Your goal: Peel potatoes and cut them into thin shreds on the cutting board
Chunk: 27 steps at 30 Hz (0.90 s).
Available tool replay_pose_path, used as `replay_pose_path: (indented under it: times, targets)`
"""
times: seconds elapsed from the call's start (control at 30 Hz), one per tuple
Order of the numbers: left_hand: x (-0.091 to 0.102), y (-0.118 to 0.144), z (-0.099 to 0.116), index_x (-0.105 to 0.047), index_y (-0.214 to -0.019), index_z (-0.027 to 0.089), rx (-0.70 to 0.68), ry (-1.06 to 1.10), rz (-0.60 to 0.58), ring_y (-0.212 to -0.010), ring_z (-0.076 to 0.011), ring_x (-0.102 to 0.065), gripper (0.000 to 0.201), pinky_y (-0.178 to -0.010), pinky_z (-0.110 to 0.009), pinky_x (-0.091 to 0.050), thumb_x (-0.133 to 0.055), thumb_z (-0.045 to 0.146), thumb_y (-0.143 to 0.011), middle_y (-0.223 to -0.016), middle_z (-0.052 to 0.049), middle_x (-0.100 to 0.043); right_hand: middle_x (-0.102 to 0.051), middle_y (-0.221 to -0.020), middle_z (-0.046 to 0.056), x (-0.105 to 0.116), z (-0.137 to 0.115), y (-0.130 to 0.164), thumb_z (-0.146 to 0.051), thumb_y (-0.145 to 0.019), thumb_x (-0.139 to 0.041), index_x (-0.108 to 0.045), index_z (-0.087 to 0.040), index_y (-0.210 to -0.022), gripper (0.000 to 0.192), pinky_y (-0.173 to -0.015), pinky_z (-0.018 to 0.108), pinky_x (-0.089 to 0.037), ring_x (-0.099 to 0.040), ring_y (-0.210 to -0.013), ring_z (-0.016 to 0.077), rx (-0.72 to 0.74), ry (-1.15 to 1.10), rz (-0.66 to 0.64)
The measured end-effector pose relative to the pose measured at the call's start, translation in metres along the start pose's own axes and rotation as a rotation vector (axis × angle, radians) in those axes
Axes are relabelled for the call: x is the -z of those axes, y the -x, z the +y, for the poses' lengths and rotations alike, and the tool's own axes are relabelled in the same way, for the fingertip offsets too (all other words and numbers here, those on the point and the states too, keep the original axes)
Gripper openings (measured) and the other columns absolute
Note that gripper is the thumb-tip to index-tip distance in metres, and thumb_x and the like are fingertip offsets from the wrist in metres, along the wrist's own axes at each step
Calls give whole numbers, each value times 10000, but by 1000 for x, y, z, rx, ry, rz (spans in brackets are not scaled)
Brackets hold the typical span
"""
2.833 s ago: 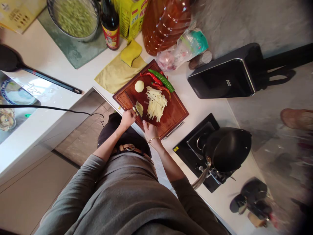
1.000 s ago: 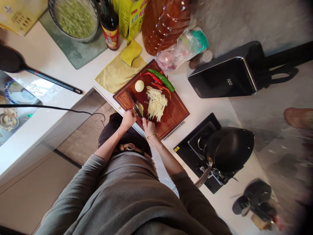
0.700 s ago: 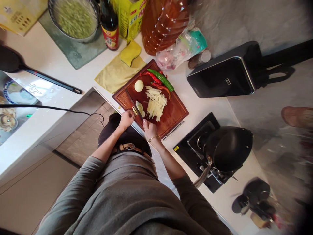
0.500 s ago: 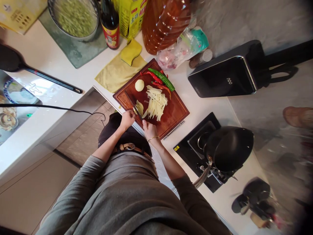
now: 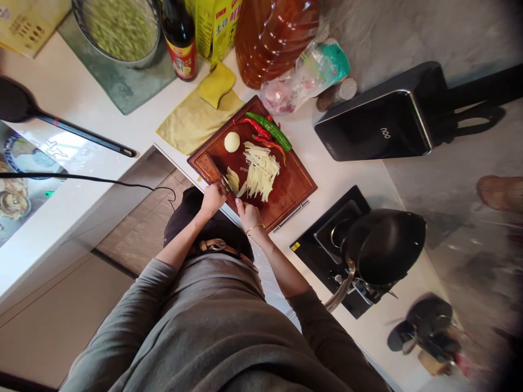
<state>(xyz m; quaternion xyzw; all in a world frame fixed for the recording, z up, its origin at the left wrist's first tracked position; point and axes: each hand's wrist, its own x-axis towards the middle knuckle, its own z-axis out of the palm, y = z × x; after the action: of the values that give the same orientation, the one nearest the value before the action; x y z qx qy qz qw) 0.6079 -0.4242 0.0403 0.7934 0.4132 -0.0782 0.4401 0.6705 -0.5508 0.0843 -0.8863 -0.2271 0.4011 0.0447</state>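
Down at the near edge of the wooden cutting board [image 5: 286,190], both hands work close together. The left hand [image 5: 213,197] is closed around the handle of a knife [image 5: 223,179], whose dark blade runs up and away across the board's left part. The right hand [image 5: 248,212], with a thin bracelet at the wrist, has its fingertips pressed down at the board's edge, just beside the potato slices [image 5: 233,178]; from this height I cannot tell for sure whether it pins a slice or only touches the wood, so its grip stays unclear. The slices lie touching the blade on its right side.

Next to them, toward the middle of the board, sits a loose heap of pale potato strips [image 5: 260,173]. A round peeled piece [image 5: 232,142] rests near the board's far left corner, apart from the heap. Along the far edge lie a green chili [image 5: 269,131] and red chilies [image 5: 257,128], side by side and touching.

Beyond the board, a yellow cloth [image 5: 192,122] is spread on the white counter [image 5: 73,92], with a soy sauce bottle [image 5: 180,38], a large oil jug [image 5: 273,38] and a metal bowl of green vegetables [image 5: 116,27] behind it. To the right, a black wok [image 5: 388,247] sits on a small burner, and a black appliance [image 5: 379,122] stands near the wall.
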Motion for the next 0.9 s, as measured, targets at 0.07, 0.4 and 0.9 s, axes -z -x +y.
replay_pose_path:
  times: [0.07, 0.4, 0.9]
  targets:
    - [0, -1, 0, -621, -658, 144, 3, -13, -6, -607, -168, -591, 191, -606, -256, -390, -459, 128, -757, -665, -98, -650, -723, -869, 158, -4, 1, -5, -550, -940, -235, -716, -167, -880, 618, -653, 246, -375, -673, -854, 238, -3, -19, 12]
    - [0, -2, 2, -629, -681, 146, 4, -75, -10, -643, -184, -611, 200, -628, -267, -396, -457, 167, -782, -703, -120, -665, -718, -771, 116, -14, 9, -6, -539, -948, -163, -702, -167, -838, 664, -643, 224, -384, -676, -774, 198, 37, -134, 73]
    - [7, -2, 1, -609, -738, 176, 1, -65, -14, -630, -160, -584, 159, -600, -247, -364, -469, 213, -801, -706, -72, -659, -689, -670, 85, -12, -1, 1, -563, -937, -115, -677, -178, -756, 705, -626, 219, -387, -647, -667, 167, 55, -255, 74]
